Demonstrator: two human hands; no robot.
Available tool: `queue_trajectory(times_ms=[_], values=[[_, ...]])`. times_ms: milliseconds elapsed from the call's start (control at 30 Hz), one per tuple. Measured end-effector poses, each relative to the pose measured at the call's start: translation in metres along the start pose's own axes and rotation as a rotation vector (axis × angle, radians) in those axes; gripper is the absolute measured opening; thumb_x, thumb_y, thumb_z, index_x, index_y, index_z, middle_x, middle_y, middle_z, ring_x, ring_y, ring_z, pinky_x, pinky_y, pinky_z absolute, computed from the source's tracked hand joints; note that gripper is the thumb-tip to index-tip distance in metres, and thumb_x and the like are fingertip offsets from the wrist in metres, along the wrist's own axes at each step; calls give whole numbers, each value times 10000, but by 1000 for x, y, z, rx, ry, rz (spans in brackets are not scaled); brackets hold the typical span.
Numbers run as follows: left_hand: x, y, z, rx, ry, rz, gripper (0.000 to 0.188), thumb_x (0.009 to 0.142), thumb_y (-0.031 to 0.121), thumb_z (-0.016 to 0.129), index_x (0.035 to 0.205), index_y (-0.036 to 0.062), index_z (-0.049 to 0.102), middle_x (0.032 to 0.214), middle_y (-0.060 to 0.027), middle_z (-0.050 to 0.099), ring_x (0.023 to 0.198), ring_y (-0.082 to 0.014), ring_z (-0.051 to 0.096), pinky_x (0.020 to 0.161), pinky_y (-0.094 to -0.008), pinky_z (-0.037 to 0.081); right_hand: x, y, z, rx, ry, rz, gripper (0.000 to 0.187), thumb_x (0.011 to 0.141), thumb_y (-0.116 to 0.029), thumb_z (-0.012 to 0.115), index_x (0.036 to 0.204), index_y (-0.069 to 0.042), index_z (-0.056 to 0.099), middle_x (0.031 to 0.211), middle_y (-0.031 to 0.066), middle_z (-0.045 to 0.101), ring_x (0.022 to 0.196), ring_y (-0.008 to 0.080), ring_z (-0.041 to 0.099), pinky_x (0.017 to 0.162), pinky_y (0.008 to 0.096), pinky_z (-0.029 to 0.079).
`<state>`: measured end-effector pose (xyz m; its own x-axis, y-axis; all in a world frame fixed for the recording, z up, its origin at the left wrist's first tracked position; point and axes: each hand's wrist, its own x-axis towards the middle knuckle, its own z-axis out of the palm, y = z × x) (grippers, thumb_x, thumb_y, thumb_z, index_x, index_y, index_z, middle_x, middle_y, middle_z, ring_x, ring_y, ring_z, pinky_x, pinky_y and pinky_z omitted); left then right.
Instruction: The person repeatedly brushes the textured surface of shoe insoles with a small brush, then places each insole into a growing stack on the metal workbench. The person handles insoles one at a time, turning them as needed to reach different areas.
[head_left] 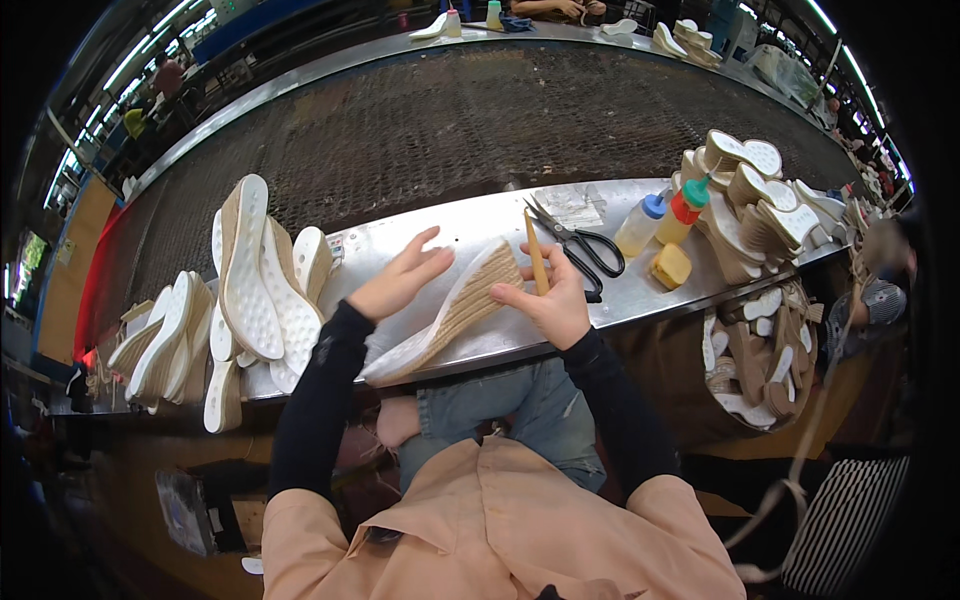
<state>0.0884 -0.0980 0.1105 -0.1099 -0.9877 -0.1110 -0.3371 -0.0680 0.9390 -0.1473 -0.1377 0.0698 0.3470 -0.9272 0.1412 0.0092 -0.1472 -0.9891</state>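
Observation:
A wedge shoe sole [468, 300] with a rope-textured tan side and a white edge lies tilted in front of me, its thin end toward my lap. My right hand [552, 305] holds a slim yellowish wooden stick [536, 256] upright, and its thumb touches the thick heel end of the sole. My left hand [405, 277] is raised beside the white edge with fingers stretched out, holding nothing. Just past my right hand, black-handled scissors [585, 243] rest on the metal table edge [395, 232].
Stacked white and tan soles [245, 280] stand at left, with more soles [750, 205] at right. Glue bottles [640, 225] and a yellow sponge-like block [671, 266] sit nearby. Beyond runs a dark mesh conveyor [400, 130]. A bin of soles [765, 365] stands lower right.

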Motion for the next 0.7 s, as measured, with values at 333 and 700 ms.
queue_trajectory(times_ms=[333, 700], values=[[-105, 3, 5, 678, 238, 220, 317, 647, 92, 814, 946, 55, 716, 857, -121, 702, 829, -334, 643, 800, -406, 445, -26, 27, -13, -249, 169, 42, 506, 869, -280, 736, 1208, 65, 589, 787, 79, 660, 707, 102, 612, 646, 255, 497], [-99, -7, 12, 637, 264, 235, 328, 647, 62, 846, 955, 30, 738, 755, -103, 690, 704, -240, 648, 725, -307, 496, -61, 26, 0, -252, 189, -71, 366, 943, -83, 614, 1296, 8, 591, 764, 107, 636, 653, 65, 520, 610, 239, 447]])
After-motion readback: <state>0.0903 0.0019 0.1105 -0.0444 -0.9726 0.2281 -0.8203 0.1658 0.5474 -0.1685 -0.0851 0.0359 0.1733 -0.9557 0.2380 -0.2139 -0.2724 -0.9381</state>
